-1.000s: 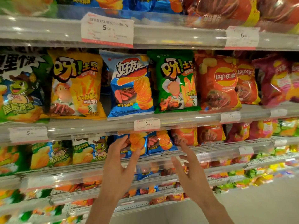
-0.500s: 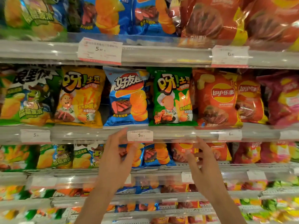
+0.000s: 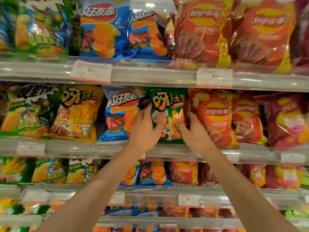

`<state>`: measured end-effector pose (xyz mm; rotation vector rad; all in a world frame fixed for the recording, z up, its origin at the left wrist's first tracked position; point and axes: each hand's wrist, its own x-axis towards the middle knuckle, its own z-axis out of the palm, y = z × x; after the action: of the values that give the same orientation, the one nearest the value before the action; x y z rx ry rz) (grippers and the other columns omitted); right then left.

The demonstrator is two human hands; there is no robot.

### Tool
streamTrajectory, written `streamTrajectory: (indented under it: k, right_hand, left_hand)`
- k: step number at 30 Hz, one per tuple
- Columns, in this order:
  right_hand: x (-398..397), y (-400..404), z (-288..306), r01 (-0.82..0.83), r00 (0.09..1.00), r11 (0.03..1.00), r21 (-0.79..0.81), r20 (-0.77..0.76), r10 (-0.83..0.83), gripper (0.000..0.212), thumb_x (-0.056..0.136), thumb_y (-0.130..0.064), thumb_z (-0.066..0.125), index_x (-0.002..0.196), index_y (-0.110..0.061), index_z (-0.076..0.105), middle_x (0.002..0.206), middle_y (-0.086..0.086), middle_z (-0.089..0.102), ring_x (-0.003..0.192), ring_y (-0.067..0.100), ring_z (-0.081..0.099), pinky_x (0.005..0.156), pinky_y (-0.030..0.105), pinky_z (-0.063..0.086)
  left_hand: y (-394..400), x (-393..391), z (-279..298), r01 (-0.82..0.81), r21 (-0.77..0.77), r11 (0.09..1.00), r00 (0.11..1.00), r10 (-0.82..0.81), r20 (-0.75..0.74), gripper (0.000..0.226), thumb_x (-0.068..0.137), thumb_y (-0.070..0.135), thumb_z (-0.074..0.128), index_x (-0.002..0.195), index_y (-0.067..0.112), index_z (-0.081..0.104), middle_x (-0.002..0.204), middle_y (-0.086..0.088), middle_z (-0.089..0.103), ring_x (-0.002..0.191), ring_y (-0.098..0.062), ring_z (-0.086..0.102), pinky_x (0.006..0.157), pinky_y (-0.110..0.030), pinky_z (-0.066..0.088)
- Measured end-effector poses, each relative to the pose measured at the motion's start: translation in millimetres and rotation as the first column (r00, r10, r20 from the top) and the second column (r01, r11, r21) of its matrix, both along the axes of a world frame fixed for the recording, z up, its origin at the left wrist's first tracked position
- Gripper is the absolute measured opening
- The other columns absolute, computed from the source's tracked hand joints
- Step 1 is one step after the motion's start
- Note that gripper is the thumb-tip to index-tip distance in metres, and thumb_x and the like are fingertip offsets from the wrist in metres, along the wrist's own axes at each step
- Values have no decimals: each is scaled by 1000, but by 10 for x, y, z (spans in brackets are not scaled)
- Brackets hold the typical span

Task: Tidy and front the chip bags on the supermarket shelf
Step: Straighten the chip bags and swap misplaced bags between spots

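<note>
Middle shelf (image 3: 93, 149), left to right: yellow bag (image 3: 78, 113) upright and facing out, blue bag (image 3: 120, 114) next to it leaning a bit right at the top. Left hand (image 3: 144, 129) is clamped on the left edge of the green bag (image 3: 168, 104), thumb on the front, fingers tucked behind between green and blue. Right hand (image 3: 194, 131) does the same on the right edge, fingers wedged against the red bag (image 3: 215, 114). Step in hand looks like squaring up the green bag. Next move probably: pull it forward to the shelf lip, set it straight, without dragging the neighbours along.
</note>
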<state>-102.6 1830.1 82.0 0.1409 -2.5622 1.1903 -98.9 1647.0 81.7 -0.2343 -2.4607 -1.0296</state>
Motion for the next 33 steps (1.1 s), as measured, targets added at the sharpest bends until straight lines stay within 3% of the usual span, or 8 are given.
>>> streamTrajectory:
  k: [4,11,14,17,22,24,27,33]
  right_hand:
    - [-111,-86,20,-23,988,978,-209,143,53,62,102,-49,50,152,-14,37,140,-4,56,118,12,54,97,27,39]
    - [-144,-37,193,-51,997,930,-365,31,67,46,102,-39,55,141,-15,50,120,-9,63,96,1,62,72,9,46]
    - [-118,15,289,-80,996,918,-389,-6,85,49,99,-46,57,139,-18,55,123,-7,67,94,-9,59,69,9,46]
    - [-13,50,301,-107,994,913,-393,-27,105,46,97,-48,59,135,-22,56,116,-11,67,94,-8,61,70,10,48]
    - [284,63,131,-132,991,896,-425,-32,130,46,94,-49,62,133,-26,57,116,-16,69,104,-1,66,93,32,55]
    - [406,43,1,-157,987,894,-419,-35,156,47,93,-51,62,135,-29,55,115,-23,66,102,-7,64,91,23,54]
    - [570,-15,-196,-201,978,880,-431,-36,206,41,95,-46,61,132,-29,55,110,-27,62,89,-23,59,68,2,47]
    - [869,-273,-439,-230,962,844,-485,17,272,42,94,-48,61,131,-29,56,117,-15,67,91,-16,63,67,7,51]
  left_hand:
    - [52,-122,39,-17,-57,998,991,25,133,72,103,54,40,162,19,15,137,-19,61,119,-36,63,99,-50,52]
    - [28,-160,99,53,213,976,997,-63,40,65,97,48,58,155,30,34,145,-3,57,133,-22,55,108,-46,50]
    - [18,-81,216,92,301,949,996,-87,-31,58,99,37,62,153,28,40,146,2,54,130,-10,50,110,-33,45]
    - [11,55,216,95,334,938,995,-80,-57,59,98,37,65,152,30,42,148,4,54,133,-13,52,112,-41,46]
    - [18,432,10,73,407,911,997,-54,-58,56,97,38,67,148,37,46,144,14,53,134,-7,51,112,-43,48]
    - [7,618,-94,56,428,902,998,-41,-43,55,96,41,66,147,43,45,147,17,50,136,-4,49,111,-43,48]
    - [-32,861,-243,-9,430,903,1000,5,11,55,94,48,65,145,51,44,151,25,45,135,7,46,110,-41,50]
    - [-251,1204,-466,-70,432,899,997,51,56,57,97,44,64,149,46,42,145,23,50,129,10,48,101,-20,50]
